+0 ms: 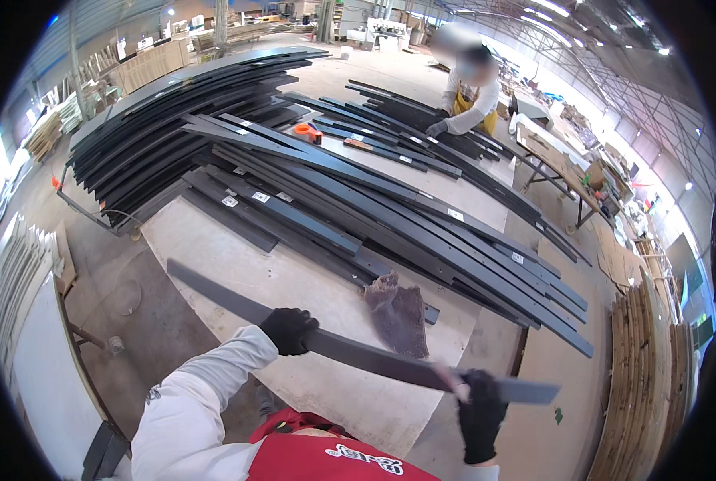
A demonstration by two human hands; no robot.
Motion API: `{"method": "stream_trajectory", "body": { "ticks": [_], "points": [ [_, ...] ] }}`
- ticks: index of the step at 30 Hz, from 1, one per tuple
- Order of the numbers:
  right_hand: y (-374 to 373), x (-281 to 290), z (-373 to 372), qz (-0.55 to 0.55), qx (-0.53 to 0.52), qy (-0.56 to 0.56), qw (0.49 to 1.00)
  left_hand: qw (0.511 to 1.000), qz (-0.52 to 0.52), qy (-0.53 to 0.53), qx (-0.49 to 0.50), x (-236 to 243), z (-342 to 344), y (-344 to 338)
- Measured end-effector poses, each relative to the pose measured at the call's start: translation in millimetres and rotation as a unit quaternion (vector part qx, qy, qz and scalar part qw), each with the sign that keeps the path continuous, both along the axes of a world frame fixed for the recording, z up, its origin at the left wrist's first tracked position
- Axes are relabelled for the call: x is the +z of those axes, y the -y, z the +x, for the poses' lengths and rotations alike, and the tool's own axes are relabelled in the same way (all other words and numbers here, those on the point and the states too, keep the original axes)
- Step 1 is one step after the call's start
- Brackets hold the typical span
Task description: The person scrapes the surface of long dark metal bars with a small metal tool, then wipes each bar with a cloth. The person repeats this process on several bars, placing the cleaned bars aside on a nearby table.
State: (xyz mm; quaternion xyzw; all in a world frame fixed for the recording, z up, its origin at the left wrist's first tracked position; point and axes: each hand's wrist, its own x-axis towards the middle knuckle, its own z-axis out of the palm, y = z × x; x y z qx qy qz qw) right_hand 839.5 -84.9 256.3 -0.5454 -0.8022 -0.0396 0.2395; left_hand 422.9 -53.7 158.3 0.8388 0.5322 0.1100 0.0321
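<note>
A long dark grey board [374,361] lies slantwise in front of me, over the near edge of the pale worktable [254,280]. My left hand [290,331], in a black glove, is closed around it left of its middle. Near the board's right end my right hand [482,407], also gloved in black, is closed at the board. A blurred pinkish thing [451,381] shows at its fingers; I cannot make out its kind. Just beyond the board a ragged brown-purple cloth [398,317] rests on the table, against other dark boards [358,192].
A tall stack of dark boards [157,128] stands at far left. Orange tape dispenser [308,133] lies among the boards. Across the table a person [470,96] in a yellow apron handles boards. A wooden bench [562,164] stands at right, brown planks [638,385] at near right.
</note>
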Motion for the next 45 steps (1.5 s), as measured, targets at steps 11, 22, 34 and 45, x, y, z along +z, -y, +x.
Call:
{"method": "stream_trajectory", "body": {
  "ticks": [11, 22, 34, 45],
  "points": [
    [5, -56, -44, -0.289, -0.032, -0.549, 0.784, 0.861, 0.066, 0.467, 0.189, 103, 67, -52],
    [41, -119, -87, -0.451, 0.085, -0.413, 0.786, 0.634, 0.134, 0.734, 0.201, 183, -81, -62],
    [32, -139, -58, -0.391, 0.057, -0.328, 0.858, 0.534, 0.187, 0.805, 0.180, 231, -107, -61],
    [50, -93, -20, -0.474, -0.032, -0.493, 0.729, 0.444, 0.129, 0.779, 0.423, 71, -124, -50]
  ]
}}
